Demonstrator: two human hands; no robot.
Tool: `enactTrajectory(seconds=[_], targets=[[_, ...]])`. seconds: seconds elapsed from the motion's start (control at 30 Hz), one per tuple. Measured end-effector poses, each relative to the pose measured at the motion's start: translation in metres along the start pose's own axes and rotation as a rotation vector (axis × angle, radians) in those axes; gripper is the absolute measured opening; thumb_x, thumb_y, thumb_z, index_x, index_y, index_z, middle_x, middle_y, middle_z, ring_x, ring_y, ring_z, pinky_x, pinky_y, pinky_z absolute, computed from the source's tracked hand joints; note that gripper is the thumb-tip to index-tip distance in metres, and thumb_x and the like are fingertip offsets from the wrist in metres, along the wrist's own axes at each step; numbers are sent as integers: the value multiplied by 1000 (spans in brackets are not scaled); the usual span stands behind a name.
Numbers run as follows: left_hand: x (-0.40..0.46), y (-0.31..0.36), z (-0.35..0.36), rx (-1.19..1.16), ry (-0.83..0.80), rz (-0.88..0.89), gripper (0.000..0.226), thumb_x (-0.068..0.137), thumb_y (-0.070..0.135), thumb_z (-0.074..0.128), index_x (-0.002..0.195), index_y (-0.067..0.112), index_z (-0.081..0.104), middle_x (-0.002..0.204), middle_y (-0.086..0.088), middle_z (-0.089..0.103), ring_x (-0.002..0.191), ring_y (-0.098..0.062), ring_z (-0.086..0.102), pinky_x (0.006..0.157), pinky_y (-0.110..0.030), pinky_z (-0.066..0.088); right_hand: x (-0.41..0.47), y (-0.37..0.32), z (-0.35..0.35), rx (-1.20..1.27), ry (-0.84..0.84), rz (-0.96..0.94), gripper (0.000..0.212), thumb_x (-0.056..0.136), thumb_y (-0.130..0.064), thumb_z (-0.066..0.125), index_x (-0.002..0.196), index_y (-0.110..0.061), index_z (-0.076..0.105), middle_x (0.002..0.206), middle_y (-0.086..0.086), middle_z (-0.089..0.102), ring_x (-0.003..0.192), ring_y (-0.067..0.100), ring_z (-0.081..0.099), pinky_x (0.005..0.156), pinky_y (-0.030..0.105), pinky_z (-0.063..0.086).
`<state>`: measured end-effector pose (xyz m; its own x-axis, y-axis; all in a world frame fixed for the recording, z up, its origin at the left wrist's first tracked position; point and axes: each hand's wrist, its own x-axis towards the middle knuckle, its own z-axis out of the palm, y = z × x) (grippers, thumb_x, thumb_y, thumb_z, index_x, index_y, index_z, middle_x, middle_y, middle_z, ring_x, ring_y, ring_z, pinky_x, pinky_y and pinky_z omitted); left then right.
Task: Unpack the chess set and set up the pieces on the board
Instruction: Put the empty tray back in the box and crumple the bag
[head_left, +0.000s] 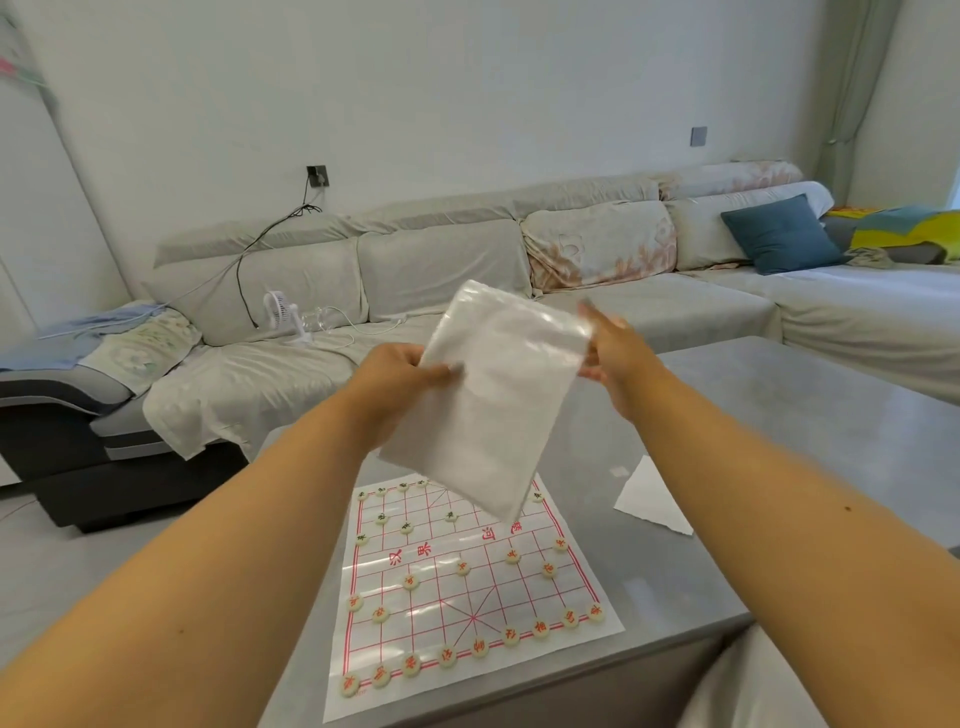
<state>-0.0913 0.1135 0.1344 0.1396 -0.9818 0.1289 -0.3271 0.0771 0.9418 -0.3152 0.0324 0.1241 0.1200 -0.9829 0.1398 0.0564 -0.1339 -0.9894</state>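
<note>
Above the board (467, 587), both hands hold up a clear plastic bag (493, 389). The left hand (400, 379) pinches its left edge; the right hand (615, 358) grips its upper right corner. Round pieces (511, 636) sit on the board, which lies on the grey table (779, 441).

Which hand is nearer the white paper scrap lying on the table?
Right. The right hand is up at the plastic bag's right edge, above the white paper scrap; the left hand pinches the bag's opposite edge, farther away.
</note>
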Motion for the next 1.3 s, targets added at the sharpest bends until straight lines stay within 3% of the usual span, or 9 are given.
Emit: enactTrajectory(seconds=[0.13, 0.3, 0.4, 0.53, 0.73, 0.8, 0.93, 1.1, 1.3], targets=[[0, 2, 2, -289, 51, -93, 17, 83, 18, 71, 93, 4, 66, 75, -7, 65, 61, -20, 62, 61, -32, 52, -4, 37, 5, 352, -182, 394, 80, 85, -70, 38, 125, -1, 50, 104, 20, 67, 92, 31, 67, 80, 42, 54], [1, -10, 9, -312, 184, -220, 18, 81, 15, 74, 87, 2, 63, 76, -11, 63, 61, -23, 59, 60, -32, 52, -18, 33, 18, 650, -409, 396, 86, 80, -78, 35, 126, -8, 53, 113, 14, 63, 98, 29, 63, 89, 41, 49], [2, -16, 9, -312, 299, -219, 16, 81, 11, 74, 85, 1, 62, 76, -12, 62, 62, -24, 58, 59, -32, 52, -18, 25, 24, 450, -293, 242, 62, 85, -62, 48, 127, -18, 40, 112, 20, 64, 97, 32, 66, 84, 45, 54], [3, -17, 12, -270, 354, -187, 14, 79, 10, 75, 80, 1, 64, 72, -13, 63, 55, -25, 59, 55, -31, 50, -19, 29, 31, 109, -220, 68, 94, 79, -49, 67, 145, -45, 0, 143, 14, 42, 106, 31, 63, 86, 47, 54], [4, -15, 13, -138, 437, -139, 82, 72, 23, 81, 142, 14, 39, 133, -10, 52, 106, -32, 60, 90, -47, 51, -23, 36, 34, -99, -120, -186, 78, 88, -16, 62, 141, -47, 14, 97, 22, 67, 86, 30, 68, 80, 44, 57], [0, -14, 14, -115, 459, -64, 75, 83, 15, 71, 144, 31, 30, 135, -7, 47, 105, -27, 59, 90, -45, 52, -25, 37, 34, -122, -70, -237, 56, 88, -12, 60, 126, -43, 33, 94, 26, 65, 85, 36, 66, 78, 49, 56], [-4, -11, 13, -141, 346, 9, 29, 90, 4, 56, 107, 27, 63, 98, -6, 62, 67, -16, 56, 57, -29, 50, -28, 32, 35, -106, -87, -240, 17, 92, -10, 54, 96, -27, 58, 95, 8, 64, 85, 29, 60, 79, 37, 53], [-3, -13, 5, -206, 114, 35, 39, 77, -3, 72, 110, 15, 65, 112, -9, 64, 95, -24, 64, 82, -30, 54, -27, 27, 24, -6, -338, -138, 51, 80, 2, 68, 124, -20, 57, 113, -8, 58, 96, 10, 61, 76, 21, 55], [-1, -13, 1, 72, 92, 43, 61, 69, -6, 78, 124, 11, 60, 119, -9, 62, 105, -22, 61, 81, -18, 48, -20, 24, 20, -441, -208, -256, 55, 75, -6, 74, 126, -16, 56, 110, -2, 59, 94, 10, 57, 78, 15, 48]])
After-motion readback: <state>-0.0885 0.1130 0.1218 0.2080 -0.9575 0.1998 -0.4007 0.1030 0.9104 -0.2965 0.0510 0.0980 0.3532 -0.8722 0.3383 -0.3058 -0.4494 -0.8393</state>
